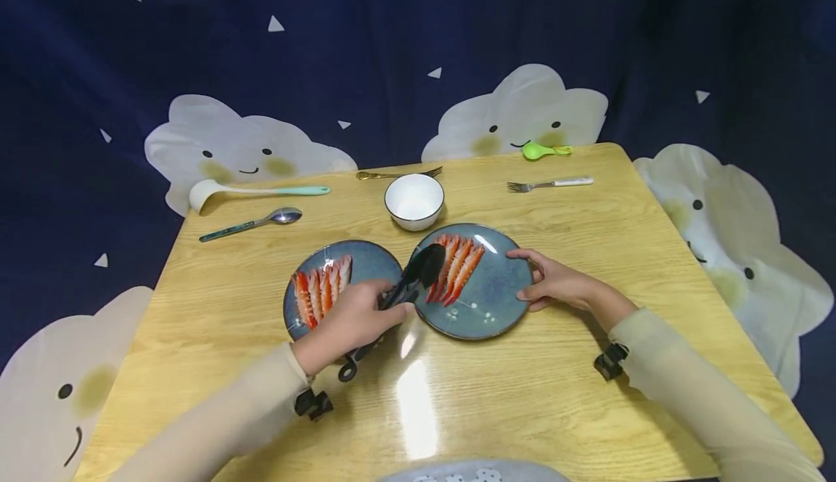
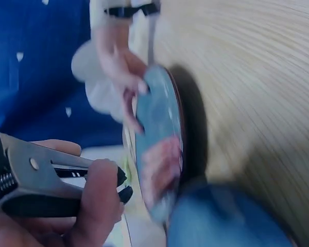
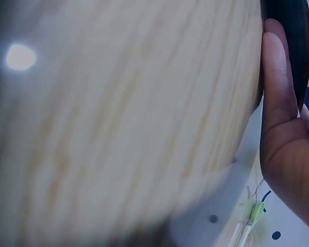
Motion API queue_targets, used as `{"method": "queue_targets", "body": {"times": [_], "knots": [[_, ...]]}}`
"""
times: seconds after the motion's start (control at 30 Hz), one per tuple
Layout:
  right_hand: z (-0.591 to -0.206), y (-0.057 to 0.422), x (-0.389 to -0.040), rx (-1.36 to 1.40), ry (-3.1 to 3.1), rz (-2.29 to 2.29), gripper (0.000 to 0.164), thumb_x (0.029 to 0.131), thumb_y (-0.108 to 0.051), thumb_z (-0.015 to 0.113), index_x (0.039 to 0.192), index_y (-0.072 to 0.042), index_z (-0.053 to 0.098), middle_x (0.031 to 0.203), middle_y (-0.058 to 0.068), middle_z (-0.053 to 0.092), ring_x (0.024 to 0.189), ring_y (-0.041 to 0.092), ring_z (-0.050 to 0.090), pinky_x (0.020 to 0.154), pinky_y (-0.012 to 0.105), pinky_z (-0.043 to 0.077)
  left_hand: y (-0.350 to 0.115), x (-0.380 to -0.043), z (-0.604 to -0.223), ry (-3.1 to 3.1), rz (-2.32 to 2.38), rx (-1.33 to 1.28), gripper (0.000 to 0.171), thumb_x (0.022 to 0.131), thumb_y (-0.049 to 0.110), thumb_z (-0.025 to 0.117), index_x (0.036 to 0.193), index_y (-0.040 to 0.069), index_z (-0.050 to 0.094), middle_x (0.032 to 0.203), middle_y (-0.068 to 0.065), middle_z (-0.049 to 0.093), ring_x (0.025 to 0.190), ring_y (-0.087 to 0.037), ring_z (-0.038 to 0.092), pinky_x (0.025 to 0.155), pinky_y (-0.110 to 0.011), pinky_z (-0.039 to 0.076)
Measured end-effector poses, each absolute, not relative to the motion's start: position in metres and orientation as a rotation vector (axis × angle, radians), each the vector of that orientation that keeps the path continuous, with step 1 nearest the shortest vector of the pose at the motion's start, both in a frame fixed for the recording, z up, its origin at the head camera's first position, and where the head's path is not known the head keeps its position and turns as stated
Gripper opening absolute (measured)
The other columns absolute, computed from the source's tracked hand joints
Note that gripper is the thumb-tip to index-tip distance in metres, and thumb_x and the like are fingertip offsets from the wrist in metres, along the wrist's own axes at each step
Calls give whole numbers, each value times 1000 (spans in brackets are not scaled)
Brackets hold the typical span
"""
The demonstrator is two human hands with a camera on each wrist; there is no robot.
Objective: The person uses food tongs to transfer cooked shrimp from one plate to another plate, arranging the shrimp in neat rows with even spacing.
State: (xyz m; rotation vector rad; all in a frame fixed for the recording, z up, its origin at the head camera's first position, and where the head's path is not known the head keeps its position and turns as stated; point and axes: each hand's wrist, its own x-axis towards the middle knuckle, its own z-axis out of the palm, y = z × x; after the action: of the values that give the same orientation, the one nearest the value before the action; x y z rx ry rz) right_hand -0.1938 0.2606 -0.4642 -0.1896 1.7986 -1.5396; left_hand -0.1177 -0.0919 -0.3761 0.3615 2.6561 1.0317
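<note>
My left hand (image 1: 353,315) grips black kitchen tongs (image 1: 427,266), their dark tips overlapping the near-left strips on the right plate in the head view. Steel arms of the tongs (image 2: 38,170) show close up in the left wrist view. Blue-grey and round, the right plate (image 1: 499,279) carries several red-and-white crab-leg strips (image 1: 466,273) on its left half. My right hand (image 1: 555,282) pinches this plate's right rim, with fingers (image 3: 278,67) along its underside. Below my left hand sits a matching left plate (image 1: 375,258) with more crab-leg strips (image 1: 318,295), partly hidden by that hand.
Behind the plates stands a white bowl (image 1: 414,199). A ladle (image 1: 261,190) and a spoon (image 1: 251,225) lie at the left. Toward the back are a gold fork (image 1: 398,175), a white-handled fork (image 1: 551,184) and a green spoon (image 1: 545,151) near the table's far edge.
</note>
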Motion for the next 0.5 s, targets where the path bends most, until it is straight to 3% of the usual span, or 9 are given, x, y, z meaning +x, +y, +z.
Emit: {"method": "queue_targets", "body": {"times": [0.1,0.23,0.33,0.5], "knots": [[-464,262,-193,-186,1798,-1543,82,75,-4,66,137,-24,15,87,21,51,79,32,59,66,44,47,-120,-109,-369,2758,919,248,40,78,42,61,101,9,59,55,2,52,45,-11,46,43,-29,38],[-463,265,-193,-182,1806,-1539,83,75,-4,67,137,-25,15,82,19,48,78,33,59,66,44,47,-152,-97,-366,2860,737,103,41,76,44,62,88,5,59,53,1,47,46,-13,41,44,-28,33],[-464,265,-193,-199,1809,-1535,83,75,-5,66,137,-23,14,78,16,45,77,34,58,66,44,47,-168,-88,-365,2885,635,27,40,75,44,62,81,5,57,60,-2,48,52,-16,43,44,-29,32],[-465,262,-195,-212,1810,-1528,83,75,-5,66,138,-22,14,72,12,40,72,31,57,67,44,47,-178,-77,-366,2910,532,-8,43,73,42,65,87,2,58,75,-6,52,65,-19,48,51,-31,36]]}}
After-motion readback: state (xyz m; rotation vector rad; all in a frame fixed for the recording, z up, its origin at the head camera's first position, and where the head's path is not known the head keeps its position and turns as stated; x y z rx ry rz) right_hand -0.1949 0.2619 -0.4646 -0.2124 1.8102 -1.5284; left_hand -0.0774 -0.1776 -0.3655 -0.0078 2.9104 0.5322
